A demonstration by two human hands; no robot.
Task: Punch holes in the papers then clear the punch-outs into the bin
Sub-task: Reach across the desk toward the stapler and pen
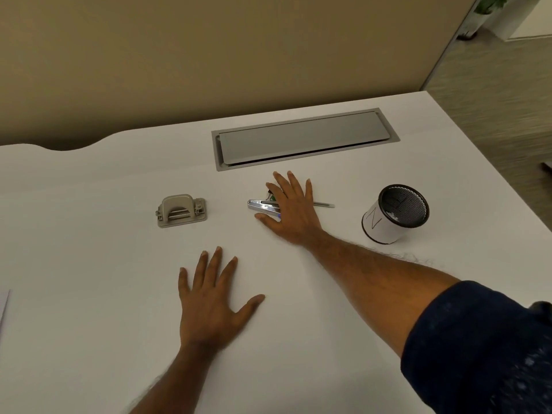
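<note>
1. Nearest, the left hand (pixel 209 297) lies flat and empty on the white worktop (pixel 89 264), fingers spread.
2. Papers: only a sheet edge (pixel 3 306) shows at the far left; thin and floppy, best lifted by a corner.
3. Farther, the right hand (pixel 291 209) rests open over small metal tools (pixel 263 204), gripping nothing.
4. The hole punch (pixel 182 211) sits left of it: rigid, probably weighty; hold its base.
5. The mesh bin (pixel 395 213) stands right.

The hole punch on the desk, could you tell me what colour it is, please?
The hole punch is a matte silver-grey all over, seen in the head view.
</note>
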